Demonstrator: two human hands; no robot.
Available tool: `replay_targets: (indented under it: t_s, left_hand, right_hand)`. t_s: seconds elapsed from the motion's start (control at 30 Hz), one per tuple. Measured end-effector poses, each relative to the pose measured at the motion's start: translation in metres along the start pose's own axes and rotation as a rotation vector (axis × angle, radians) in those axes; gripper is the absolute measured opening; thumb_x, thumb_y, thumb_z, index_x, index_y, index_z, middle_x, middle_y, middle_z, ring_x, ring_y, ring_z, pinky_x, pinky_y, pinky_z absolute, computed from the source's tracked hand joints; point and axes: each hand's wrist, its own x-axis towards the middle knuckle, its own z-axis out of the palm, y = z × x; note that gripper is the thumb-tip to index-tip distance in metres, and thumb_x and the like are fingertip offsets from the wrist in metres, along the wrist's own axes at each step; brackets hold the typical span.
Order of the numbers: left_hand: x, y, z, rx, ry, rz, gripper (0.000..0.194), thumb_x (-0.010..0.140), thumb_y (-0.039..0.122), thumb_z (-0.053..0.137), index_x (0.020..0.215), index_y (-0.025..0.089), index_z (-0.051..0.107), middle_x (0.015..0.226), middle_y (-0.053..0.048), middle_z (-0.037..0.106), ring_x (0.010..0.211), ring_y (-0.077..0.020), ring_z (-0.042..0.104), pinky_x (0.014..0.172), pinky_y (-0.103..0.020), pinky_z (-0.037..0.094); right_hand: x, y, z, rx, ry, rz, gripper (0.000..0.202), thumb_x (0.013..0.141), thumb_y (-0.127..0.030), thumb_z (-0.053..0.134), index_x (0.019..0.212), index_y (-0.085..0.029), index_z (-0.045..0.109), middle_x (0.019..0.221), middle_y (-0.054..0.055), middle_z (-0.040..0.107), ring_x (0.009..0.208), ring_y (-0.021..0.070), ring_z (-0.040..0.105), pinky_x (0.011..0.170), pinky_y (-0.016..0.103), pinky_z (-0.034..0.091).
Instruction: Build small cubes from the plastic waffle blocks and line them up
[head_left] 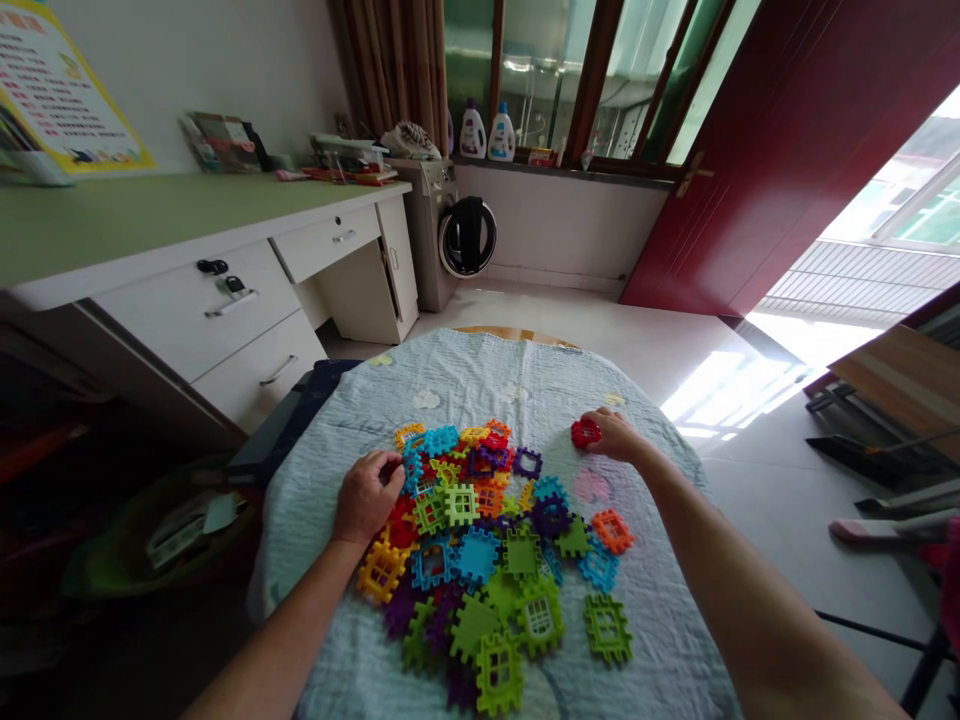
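Observation:
A heap of colourful plastic interlocking building blocks (478, 555), square with notched edges and some with window bars, lies on the cloth-covered round table. My left hand (366, 497) is at the heap's left side, its fingers curled round a dark red block (388, 470) that is mostly hidden. Out to the right, apart from the heap, my right hand (613, 436) grips a red block (585, 432) by its edge, low over the cloth. A green block (608, 628) and an orange block (613, 531) lie at the heap's right edge.
A pale blue cloth (480, 375) covers the table. To the left is a white desk (217, 325) with drawers; a washing machine (433, 235) with its door open stands behind. Detergent bottles (501, 135) line the windowsill, and a red door (720, 160) is at right.

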Motion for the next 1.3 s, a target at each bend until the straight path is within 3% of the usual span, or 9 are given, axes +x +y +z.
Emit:
replay_targets:
  t_s: [0.23, 0.33, 0.43, 0.53, 0.67, 0.9, 1.13, 1.2, 1.3]
  left_hand:
    - [0.0, 0.0, -0.004, -0.099, -0.029, -0.072, 0.022, 0.082, 0.04, 0.052, 0.086, 0.021, 0.063, 0.091, -0.005, 0.067, 0.089, -0.0226, 0.062, 0.088, -0.038, 0.05]
    - [0.007, -0.002, -0.005, -0.177, -0.038, -0.149, 0.032, 0.083, 0.048, 0.052, 0.096, 0.02, 0.063, 0.101, -0.007, 0.064, 0.099, -0.0229, 0.062, 0.093, -0.039, 0.049]
    - [0.019, -0.001, -0.001, -0.137, -0.089, -0.135, 0.042, 0.083, 0.051, 0.051, 0.107, 0.019, 0.062, 0.121, -0.011, 0.058, 0.12, -0.0261, 0.053, 0.105, -0.044, 0.042]
    - [0.032, 0.004, 0.009, -0.037, -0.21, -0.08, 0.045, 0.082, 0.05, 0.053, 0.115, 0.02, 0.062, 0.134, -0.012, 0.052, 0.132, -0.0287, 0.042, 0.111, -0.047, 0.035]
    - [0.041, 0.015, 0.019, 0.052, -0.278, -0.033, 0.041, 0.082, 0.047, 0.055, 0.112, 0.021, 0.064, 0.127, -0.011, 0.058, 0.127, -0.0283, 0.047, 0.11, -0.047, 0.034]
    - [0.036, 0.038, 0.01, -0.094, -0.37, 0.072, 0.034, 0.082, 0.049, 0.054, 0.094, 0.02, 0.066, 0.103, -0.008, 0.066, 0.104, -0.0246, 0.058, 0.098, -0.041, 0.043]
    - [0.026, 0.058, -0.01, -0.257, -0.572, -0.026, 0.037, 0.083, 0.055, 0.051, 0.084, 0.02, 0.064, 0.085, -0.002, 0.067, 0.081, -0.0185, 0.061, 0.079, -0.031, 0.049]
    - [0.024, 0.059, -0.011, -0.221, -0.551, 0.0, 0.038, 0.084, 0.055, 0.049, 0.076, 0.02, 0.063, 0.078, -0.001, 0.065, 0.077, -0.0173, 0.059, 0.077, -0.03, 0.049]
    - [0.026, 0.056, -0.007, -0.13, -0.39, 0.062, 0.036, 0.084, 0.052, 0.049, 0.07, 0.021, 0.061, 0.082, -0.003, 0.063, 0.081, -0.0189, 0.059, 0.082, -0.033, 0.048]
  right_hand:
    - [-0.01, -0.018, -0.012, 0.039, 0.092, 0.004, 0.071, 0.069, -0.031, 0.07, 0.136, -0.019, 0.05, 0.132, 0.015, 0.05, 0.119, 0.033, 0.047, 0.097, 0.044, 0.038]
    - [-0.016, -0.052, -0.007, 0.185, 0.148, -0.119, 0.063, 0.076, -0.033, 0.066, 0.135, -0.018, 0.05, 0.132, 0.014, 0.051, 0.122, 0.0291, 0.048, 0.101, 0.041, 0.038]
    - [-0.016, -0.099, 0.009, 0.385, 0.045, -0.215, 0.05, 0.081, -0.036, 0.063, 0.127, -0.018, 0.057, 0.127, 0.013, 0.058, 0.117, 0.0254, 0.054, 0.101, 0.039, 0.039]
    - [-0.008, -0.143, 0.027, 0.427, 0.035, -0.185, 0.043, 0.085, -0.038, 0.059, 0.124, -0.018, 0.059, 0.127, 0.014, 0.06, 0.12, 0.0271, 0.052, 0.102, 0.041, 0.037]
    - [0.0, -0.176, 0.041, 0.447, 0.058, -0.12, 0.036, 0.089, -0.035, 0.052, 0.12, -0.019, 0.061, 0.122, 0.013, 0.061, 0.117, 0.027, 0.053, 0.101, 0.042, 0.037]
    - [-0.028, -0.195, 0.045, 0.544, 0.103, -0.143, 0.026, 0.074, -0.02, 0.062, 0.1, -0.019, 0.066, 0.11, 0.007, 0.053, 0.104, 0.0193, 0.056, 0.092, 0.032, 0.044]
    - [-0.075, -0.202, 0.045, 0.654, 0.227, -0.335, 0.039, 0.067, -0.001, 0.052, 0.098, -0.023, 0.061, 0.106, 0.005, 0.051, 0.1, 0.019, 0.054, 0.09, 0.034, 0.044]
    - [-0.09, -0.2, 0.043, 0.618, 0.217, -0.363, 0.04, 0.066, 0.0, 0.049, 0.097, -0.023, 0.061, 0.106, 0.005, 0.054, 0.101, 0.0198, 0.053, 0.09, 0.034, 0.043]
    - [-0.113, -0.193, 0.04, 0.582, 0.156, -0.399, 0.04, 0.064, 0.001, 0.046, 0.093, -0.023, 0.06, 0.099, 0.004, 0.058, 0.097, 0.0194, 0.054, 0.09, 0.035, 0.041]
